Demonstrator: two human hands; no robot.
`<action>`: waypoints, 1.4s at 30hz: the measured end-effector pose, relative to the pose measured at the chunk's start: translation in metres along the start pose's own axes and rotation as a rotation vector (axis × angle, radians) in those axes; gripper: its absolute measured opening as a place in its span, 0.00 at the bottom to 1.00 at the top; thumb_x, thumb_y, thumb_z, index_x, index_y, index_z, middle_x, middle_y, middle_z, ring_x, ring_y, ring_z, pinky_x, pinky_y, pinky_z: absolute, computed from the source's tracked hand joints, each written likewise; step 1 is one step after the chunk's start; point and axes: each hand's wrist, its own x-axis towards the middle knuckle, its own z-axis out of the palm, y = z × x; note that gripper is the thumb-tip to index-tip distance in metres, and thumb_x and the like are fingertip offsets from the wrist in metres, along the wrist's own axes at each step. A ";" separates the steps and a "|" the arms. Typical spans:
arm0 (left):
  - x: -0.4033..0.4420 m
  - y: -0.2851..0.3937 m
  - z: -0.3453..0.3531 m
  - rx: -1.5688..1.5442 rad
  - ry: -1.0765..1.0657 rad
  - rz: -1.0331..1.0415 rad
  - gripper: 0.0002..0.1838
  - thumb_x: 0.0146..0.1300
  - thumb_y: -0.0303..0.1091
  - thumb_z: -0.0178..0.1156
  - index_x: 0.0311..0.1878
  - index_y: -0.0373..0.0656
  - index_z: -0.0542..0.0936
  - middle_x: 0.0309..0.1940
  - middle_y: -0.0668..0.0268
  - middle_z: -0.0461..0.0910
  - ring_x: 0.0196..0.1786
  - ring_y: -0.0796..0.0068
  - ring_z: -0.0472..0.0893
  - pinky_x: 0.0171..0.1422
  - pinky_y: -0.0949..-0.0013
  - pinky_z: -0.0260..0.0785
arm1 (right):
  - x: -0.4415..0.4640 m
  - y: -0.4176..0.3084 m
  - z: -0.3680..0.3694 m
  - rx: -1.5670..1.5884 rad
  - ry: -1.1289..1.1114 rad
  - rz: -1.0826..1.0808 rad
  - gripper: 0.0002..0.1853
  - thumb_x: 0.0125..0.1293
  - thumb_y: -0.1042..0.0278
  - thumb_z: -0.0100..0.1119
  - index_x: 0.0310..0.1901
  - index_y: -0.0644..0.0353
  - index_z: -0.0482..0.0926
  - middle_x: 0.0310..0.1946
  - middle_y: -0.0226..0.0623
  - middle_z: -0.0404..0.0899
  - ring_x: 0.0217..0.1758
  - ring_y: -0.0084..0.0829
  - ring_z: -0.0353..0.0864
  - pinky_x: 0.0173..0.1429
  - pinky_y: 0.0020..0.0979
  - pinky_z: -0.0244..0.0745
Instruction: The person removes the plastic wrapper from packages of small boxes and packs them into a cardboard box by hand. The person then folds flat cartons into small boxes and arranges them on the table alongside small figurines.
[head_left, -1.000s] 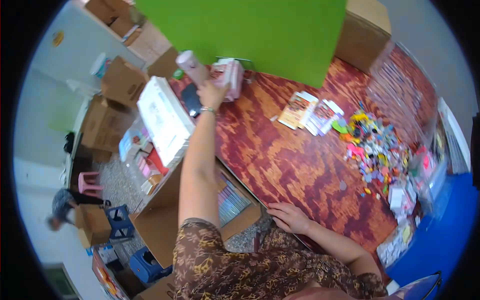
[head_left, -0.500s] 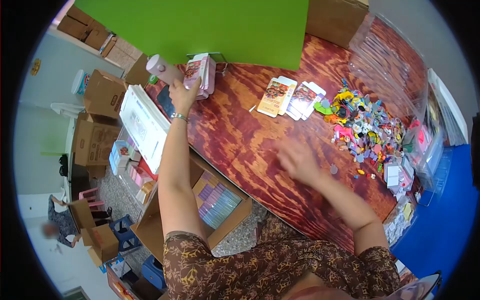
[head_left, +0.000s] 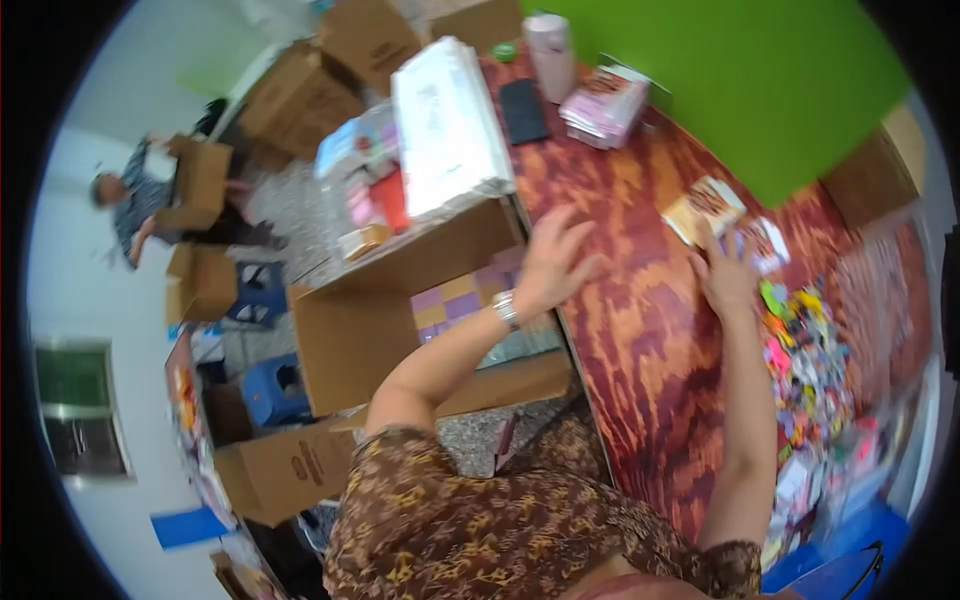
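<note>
My left hand (head_left: 553, 262) is over the near edge of the red-brown table (head_left: 640, 370), fingers spread and nothing in it, a metal bracelet on the wrist. To the right, my right hand (head_left: 730, 275) has its fingers apart over the flattened boxes; a fingertip overlaps the yellow box (head_left: 705, 208), and the purple-and-white box (head_left: 768, 246) is beside the fingers. Whether it touches them I cannot tell. A stack of pink boxes (head_left: 607, 103) stands at the back, near a pale pink bottle (head_left: 551, 58) and a dark phone (head_left: 523, 111).
An open carton (head_left: 350, 340) with small packs is left of the table edge. White packages (head_left: 452, 130) lie behind it. Colourful small trinkets (head_left: 805, 365) and clear plastic trays (head_left: 880, 310) are at right. At far left, a person (head_left: 130, 205) handles a carton.
My left hand has left the pink stack and come back toward the table edge. My right hand has reached forward to the flat boxes. The camera view has turned left.
</note>
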 end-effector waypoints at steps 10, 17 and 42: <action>-0.062 0.043 0.012 -0.016 -0.145 0.196 0.24 0.56 0.32 0.68 0.57 0.39 0.76 0.62 0.48 0.68 0.67 0.41 0.66 0.69 0.43 0.61 | 0.022 -0.040 -0.005 -0.018 0.216 -0.269 0.30 0.65 0.51 0.60 0.66 0.49 0.68 0.69 0.46 0.64 0.73 0.47 0.59 0.73 0.61 0.51; -0.050 0.054 0.037 0.111 -0.384 0.077 0.33 0.61 0.47 0.63 0.65 0.40 0.69 0.67 0.42 0.62 0.71 0.39 0.59 0.73 0.41 0.54 | 0.040 -0.020 0.012 -0.031 0.203 -0.281 0.28 0.66 0.57 0.57 0.64 0.61 0.68 0.54 0.47 0.77 0.59 0.43 0.75 0.62 0.45 0.71; -0.054 0.057 0.037 0.242 -0.383 0.122 0.33 0.63 0.52 0.60 0.67 0.44 0.70 0.68 0.43 0.63 0.71 0.40 0.61 0.72 0.44 0.56 | -0.072 0.008 0.019 -0.131 0.118 -0.298 0.18 0.68 0.60 0.50 0.56 0.57 0.76 0.61 0.42 0.75 0.64 0.41 0.74 0.65 0.45 0.69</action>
